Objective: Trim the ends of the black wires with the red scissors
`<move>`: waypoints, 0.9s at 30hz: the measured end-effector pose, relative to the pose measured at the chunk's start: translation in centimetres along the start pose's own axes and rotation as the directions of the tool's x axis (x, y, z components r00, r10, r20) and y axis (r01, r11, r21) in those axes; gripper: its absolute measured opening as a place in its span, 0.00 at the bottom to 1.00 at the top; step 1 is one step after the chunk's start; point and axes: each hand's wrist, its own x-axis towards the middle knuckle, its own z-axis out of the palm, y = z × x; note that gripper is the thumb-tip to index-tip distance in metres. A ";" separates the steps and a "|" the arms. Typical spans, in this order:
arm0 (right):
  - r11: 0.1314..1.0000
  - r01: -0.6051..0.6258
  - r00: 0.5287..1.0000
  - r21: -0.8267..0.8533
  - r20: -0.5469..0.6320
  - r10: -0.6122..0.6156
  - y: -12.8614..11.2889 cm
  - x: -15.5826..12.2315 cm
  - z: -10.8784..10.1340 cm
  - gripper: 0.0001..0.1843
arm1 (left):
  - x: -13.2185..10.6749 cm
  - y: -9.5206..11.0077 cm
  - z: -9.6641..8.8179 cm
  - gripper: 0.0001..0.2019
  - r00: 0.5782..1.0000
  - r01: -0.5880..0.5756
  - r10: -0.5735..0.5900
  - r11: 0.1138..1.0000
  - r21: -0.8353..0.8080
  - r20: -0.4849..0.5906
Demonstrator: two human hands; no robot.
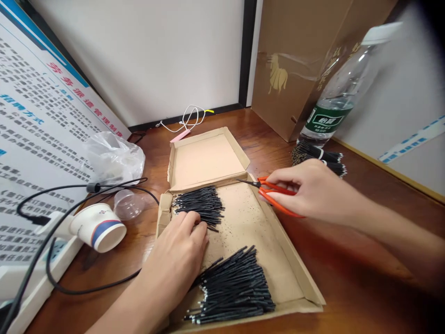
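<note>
My right hand (313, 190) grips a pair of small scissors (274, 189) with red-orange handles, their dark pointed blades reaching left over the edge of an open cardboard box (239, 213). Inside the box, my left hand (182, 246) rests with curled fingers at the near side of the upper pile of short black wires (200, 204). Its fingertips are hidden, so what they hold does not show. Closer to me lies a larger pile of black wires (239, 285) with pale bare ends. Dark specks are scattered over the cardboard between the piles.
Left of the box are a tipped paper cup (99, 227), a clear plastic cup (128, 205), a plastic bag (116, 157) and a black cable (100, 290). A water bottle (328, 111) and tied wire bundles (321, 157) stand behind my right hand, before a brown carton (288, 69).
</note>
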 end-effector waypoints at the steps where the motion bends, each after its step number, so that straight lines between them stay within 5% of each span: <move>1: 1.000 0.016 0.997 -0.020 0.070 -0.015 0.8 0.3 -0.9 0.14 | 0.0 0.0 0.0 0.10 1.000 0.000 0.000 1.000 -0.001 0.001; 5: 1.000 0.003 0.989 0.019 0.150 -0.006 3.2 0.9 -3.4 0.12 | -0.1 0.0 0.2 0.11 1.000 -0.005 0.005 1.000 -0.017 0.019; 7: 0.995 0.081 0.931 -0.051 0.359 -0.057 3.8 0.9 -3.5 0.09 | -0.1 0.1 0.1 0.11 0.999 0.025 -0.024 0.999 -0.031 0.036; 10: 0.989 0.122 0.865 -0.088 0.497 -0.062 4.0 0.9 -3.1 0.04 | -0.2 0.2 -0.3 0.11 0.993 0.079 -0.065 0.987 -0.143 0.099; 17: 0.980 0.169 0.827 -0.105 0.556 -0.083 4.3 0.8 -2.0 0.09 | -0.6 0.3 -1.2 0.04 0.962 0.114 0.004 0.903 -0.413 0.274; 27: 0.981 0.159 0.849 -0.111 0.522 -0.078 4.1 0.6 -1.5 0.11 | -0.7 0.9 -1.0 0.07 0.968 0.107 0.020 0.869 -0.484 0.249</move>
